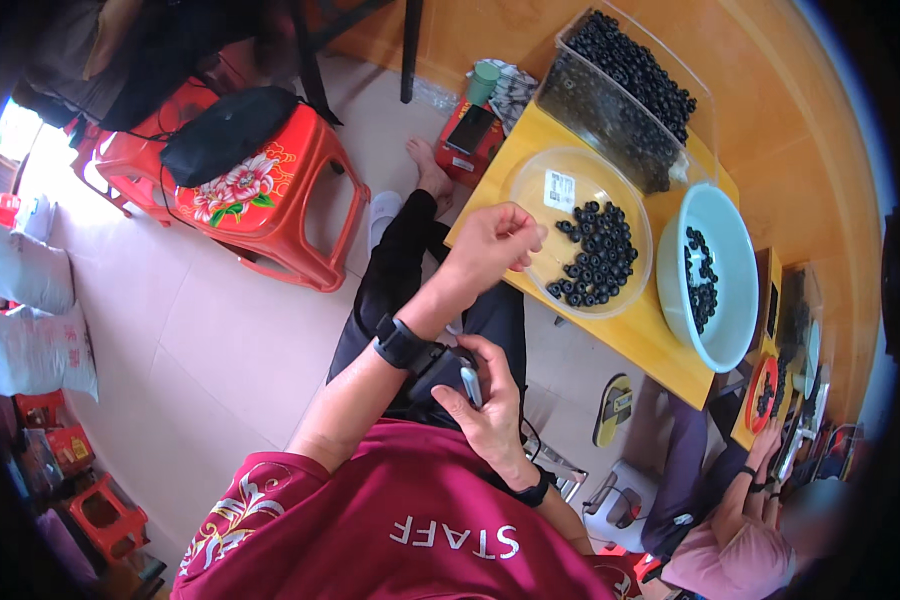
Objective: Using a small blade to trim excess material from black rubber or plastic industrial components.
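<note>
Two of your hands are in view, and the left hand (495, 243) is the nearer to the dark pieces (600, 255). Its fingers are curled in, thumb and forefinger drawn together in a pinch; you cannot tell whether anything sits between them. Closer to your body than those fingers, your right hand (492, 412) is half-closed about a pale tab (471, 384), beside the dark unit (436, 374) at your left wrist; how firmly it grips is unclear. The tab's long axis points roughly away from you. Next to your left fingertips is the clear dish (572, 168), its left rim by the hand. The dark pieces lie loose to the right of those fingertips, bare dish between; each looks round, with no long axis to match. Farther right of the fingers is the bowl (741, 235), holding more; ahead and right, the heaped bin (595, 105). All three rest on the table (660, 352).
</note>
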`<state>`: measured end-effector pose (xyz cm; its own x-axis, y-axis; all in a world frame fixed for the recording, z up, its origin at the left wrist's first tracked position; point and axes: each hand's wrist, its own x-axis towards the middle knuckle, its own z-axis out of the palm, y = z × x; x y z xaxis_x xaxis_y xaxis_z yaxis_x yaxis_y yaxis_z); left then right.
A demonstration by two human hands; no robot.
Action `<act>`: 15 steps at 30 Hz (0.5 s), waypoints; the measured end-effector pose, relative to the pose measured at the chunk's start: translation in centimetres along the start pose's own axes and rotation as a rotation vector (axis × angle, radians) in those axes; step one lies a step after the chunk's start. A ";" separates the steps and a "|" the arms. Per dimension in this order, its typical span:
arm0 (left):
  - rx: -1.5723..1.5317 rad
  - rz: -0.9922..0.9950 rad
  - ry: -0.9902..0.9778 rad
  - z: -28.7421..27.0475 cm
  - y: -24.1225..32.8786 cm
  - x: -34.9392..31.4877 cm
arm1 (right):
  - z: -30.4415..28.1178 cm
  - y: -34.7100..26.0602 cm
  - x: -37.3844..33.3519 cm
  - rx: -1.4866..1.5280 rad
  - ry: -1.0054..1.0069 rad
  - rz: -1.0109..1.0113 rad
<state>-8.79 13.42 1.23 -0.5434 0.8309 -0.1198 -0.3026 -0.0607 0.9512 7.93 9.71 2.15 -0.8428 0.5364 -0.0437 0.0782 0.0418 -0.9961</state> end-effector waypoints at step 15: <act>0.360 0.354 0.107 0.5 -0.2 0.2 | 0.2 -0.1 -0.4 0.099 0.006 0.010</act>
<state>-8.39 13.85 1.20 -0.6466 0.7313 0.2170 0.1933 -0.1181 0.9740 8.10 9.34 2.27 -0.8389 0.5417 -0.0537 0.0337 -0.0468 -0.9983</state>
